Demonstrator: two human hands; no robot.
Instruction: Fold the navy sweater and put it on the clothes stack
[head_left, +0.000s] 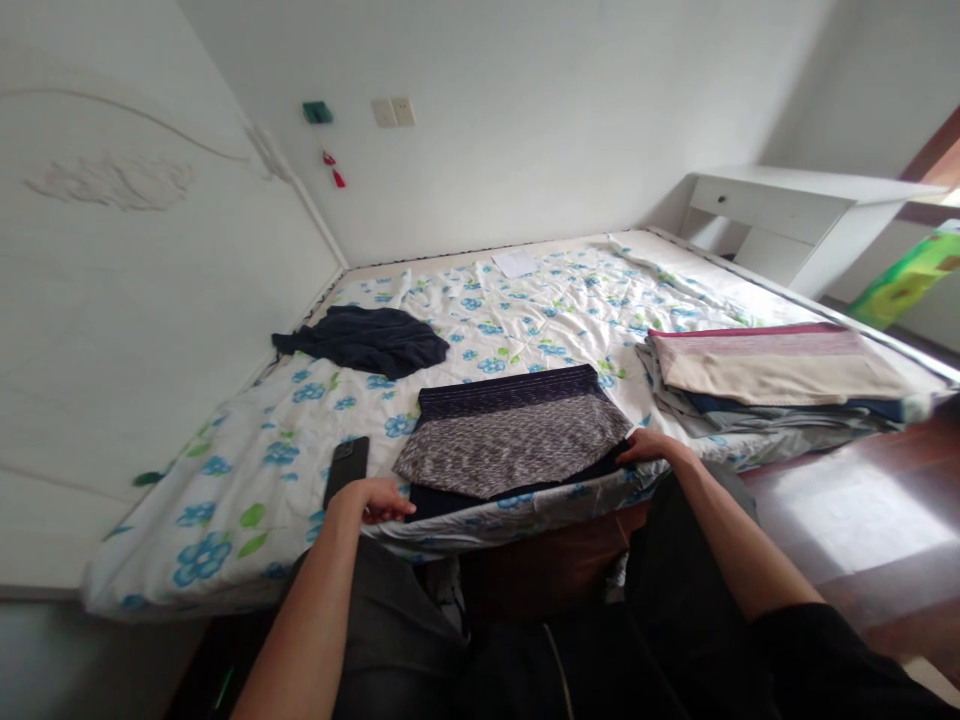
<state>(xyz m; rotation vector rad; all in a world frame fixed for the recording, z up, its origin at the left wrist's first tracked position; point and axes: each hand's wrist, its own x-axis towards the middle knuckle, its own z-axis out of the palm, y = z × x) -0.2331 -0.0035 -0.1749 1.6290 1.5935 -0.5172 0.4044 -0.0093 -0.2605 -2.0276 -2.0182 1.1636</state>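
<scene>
A dark garment with a speckled grey-brown section [510,440] lies partly folded near the front edge of the bed. My left hand [386,499] is closed on its lower left corner, where a dark layer shows under the speckled part. At the lower right corner, my right hand [646,447] pinches the same garment. Just behind my left hand, a black phone [347,466] rests on the flowered sheet. A crumpled dark navy garment [371,340] lies farther back on the left.
To the right is a stack of folded clothes [780,368] on the bed [487,320]. A white paper [515,263] lies near the wall. A white desk [795,205] stands at the back right, beside a green and yellow object [904,275].
</scene>
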